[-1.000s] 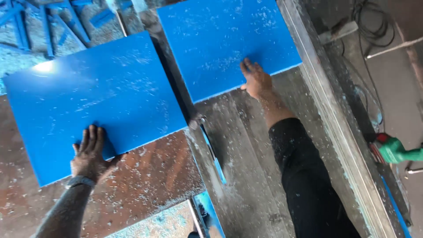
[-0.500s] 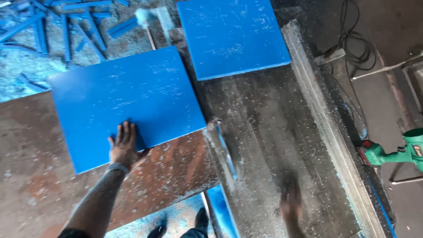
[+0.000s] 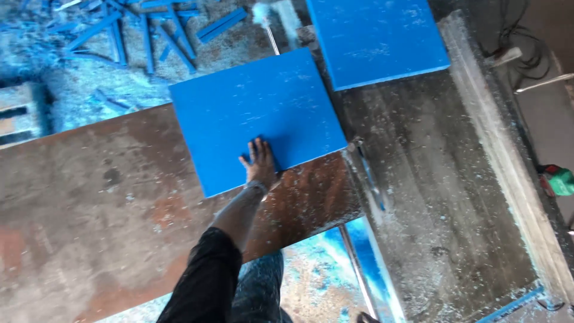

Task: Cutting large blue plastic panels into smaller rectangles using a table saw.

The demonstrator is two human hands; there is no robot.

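Observation:
My left hand (image 3: 260,162) lies flat, fingers apart, on the near edge of a blue rectangular panel (image 3: 257,107). The panel rests on a rusty brown metal tabletop (image 3: 89,209), and its far end overhangs the table's edge. A black sleeve covers the arm up to the elbow. A second blue panel (image 3: 373,39) lies apart at the top right on the grey dusty saw table (image 3: 430,197). My right hand is out of view.
A thin saw blade (image 3: 368,179) stands in the gap between the two tabletops, just right of the nearer panel. A long pale fence rail (image 3: 502,149) runs along the right. Several blue offcut strips (image 3: 143,30) lie on the sawdust floor. A green power tool (image 3: 560,180) sits far right.
The view has swung left and the nearer panel now sits mid-frame with my left hand still on it. My right hand left the far panel, dropped low and went out of view.

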